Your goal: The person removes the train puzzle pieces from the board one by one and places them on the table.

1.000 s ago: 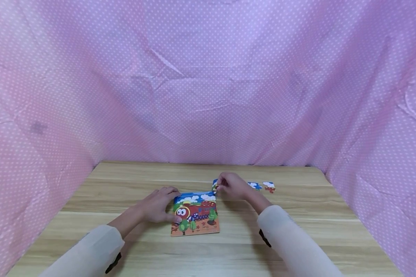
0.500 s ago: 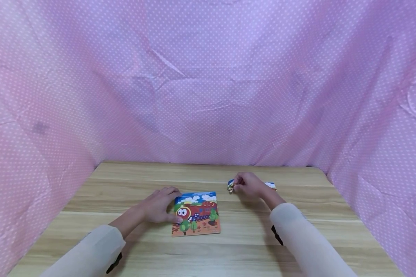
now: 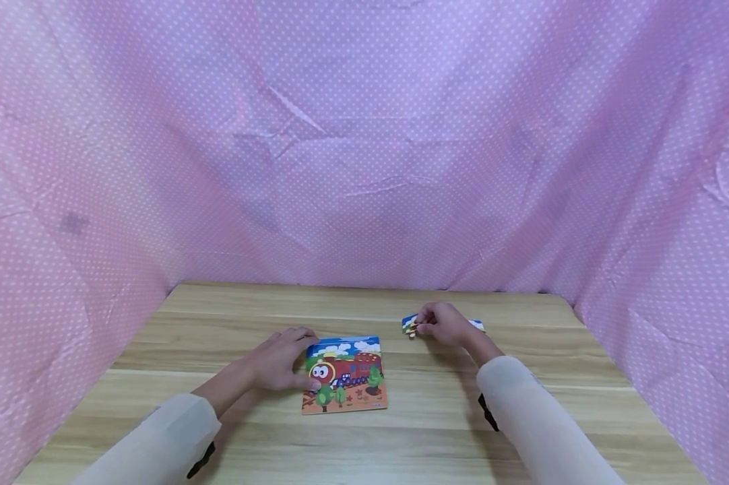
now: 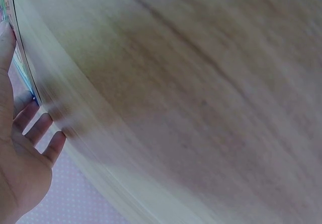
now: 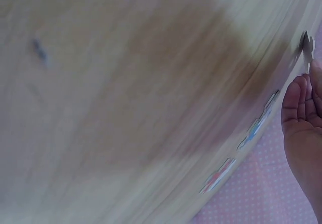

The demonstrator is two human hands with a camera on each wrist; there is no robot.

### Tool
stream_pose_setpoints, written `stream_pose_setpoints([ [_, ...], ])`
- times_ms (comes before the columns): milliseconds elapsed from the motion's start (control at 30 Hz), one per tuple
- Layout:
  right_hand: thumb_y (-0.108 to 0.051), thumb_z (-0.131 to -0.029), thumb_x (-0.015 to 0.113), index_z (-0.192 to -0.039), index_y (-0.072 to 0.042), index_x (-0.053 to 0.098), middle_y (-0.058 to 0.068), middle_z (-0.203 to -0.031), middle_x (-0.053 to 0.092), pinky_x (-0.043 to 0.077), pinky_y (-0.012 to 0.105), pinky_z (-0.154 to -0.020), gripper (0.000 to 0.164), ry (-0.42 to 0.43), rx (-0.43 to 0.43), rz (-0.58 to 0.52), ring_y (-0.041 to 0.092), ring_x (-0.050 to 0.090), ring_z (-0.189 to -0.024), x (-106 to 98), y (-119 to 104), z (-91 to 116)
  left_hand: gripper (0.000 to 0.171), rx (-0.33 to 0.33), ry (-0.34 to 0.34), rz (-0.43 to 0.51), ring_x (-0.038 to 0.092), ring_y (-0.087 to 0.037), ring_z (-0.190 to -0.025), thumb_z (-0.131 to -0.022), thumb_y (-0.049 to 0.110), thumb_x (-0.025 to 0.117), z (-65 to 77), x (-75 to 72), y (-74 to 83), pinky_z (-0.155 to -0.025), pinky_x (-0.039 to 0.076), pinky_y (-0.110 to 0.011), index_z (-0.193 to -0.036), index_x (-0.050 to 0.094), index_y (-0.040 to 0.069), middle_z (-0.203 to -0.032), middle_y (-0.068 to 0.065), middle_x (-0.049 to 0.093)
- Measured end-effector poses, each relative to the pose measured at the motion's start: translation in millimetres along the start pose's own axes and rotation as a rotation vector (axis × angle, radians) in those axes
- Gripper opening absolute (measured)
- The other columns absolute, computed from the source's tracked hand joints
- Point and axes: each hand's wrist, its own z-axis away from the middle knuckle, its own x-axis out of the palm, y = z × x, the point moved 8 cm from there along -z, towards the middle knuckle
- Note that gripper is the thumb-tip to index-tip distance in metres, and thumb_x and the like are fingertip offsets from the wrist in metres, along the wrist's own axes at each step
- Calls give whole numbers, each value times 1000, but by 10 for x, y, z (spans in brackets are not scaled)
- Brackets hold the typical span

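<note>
A square picture puzzle point(image 3: 352, 377) with a red cartoon train lies on the table. My left hand point(image 3: 279, 360) rests on its left side, the thumb on the picture and the fingers reaching to the top left corner. In the left wrist view the fingers of this hand point(image 4: 25, 153) are only lightly bent against the puzzle's edge. Further back on the right, my right hand point(image 3: 449, 325) pinches a blue, white and green puzzle piece point(image 3: 409, 324) between thumb and fingers. From the right wrist, that puzzle piece point(image 5: 308, 48) appears tilted up at the fingertips.
Another puzzle piece point(image 3: 477, 325) lies just right of the right hand. The right wrist view shows a blue piece point(image 5: 259, 121) and a red and white piece point(image 5: 217, 175) on the wooden table point(image 3: 316, 444). A pink dotted cloth point(image 3: 364, 168) hangs behind and at both sides.
My right hand, with the puzzle piece, has moved right, away from the puzzle's top right corner and toward the loose pieces. The left hand stays on the puzzle.
</note>
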Motion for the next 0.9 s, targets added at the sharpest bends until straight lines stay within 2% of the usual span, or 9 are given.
stream_pose_setpoints([
  [233,-4,-96,70,-95,0,66,4,-91,65,53,33,-82,6,17,30,29,16,59,-87,3,49,1,95,5,6,-7,43,-28,-137,-81,75,69,6,-11,9,-113,35,-61,-148,53,9,-150,-8,47],
  [433,-2,-96,69,-93,-2,66,3,-90,65,53,32,-81,4,15,16,66,15,59,-86,9,44,-4,95,0,4,-14,43,-28,-137,-81,77,67,-6,-3,-2,-114,35,-60,-148,53,10,-151,-7,47],
  [633,2,-94,70,-93,0,66,4,-90,66,54,33,-81,4,13,-1,74,16,60,-86,12,11,-17,96,-2,3,-17,43,-28,-138,-80,78,67,-29,5,-34,-114,35,-59,-148,53,12,-151,-6,46],
  [900,-3,-96,69,-91,-1,66,3,-85,64,52,28,-72,7,8,-10,105,14,57,-80,45,-128,-20,96,0,0,-16,43,-27,-137,-80,78,67,-50,15,-73,-114,36,-59,-149,53,12,-151,-5,47],
])
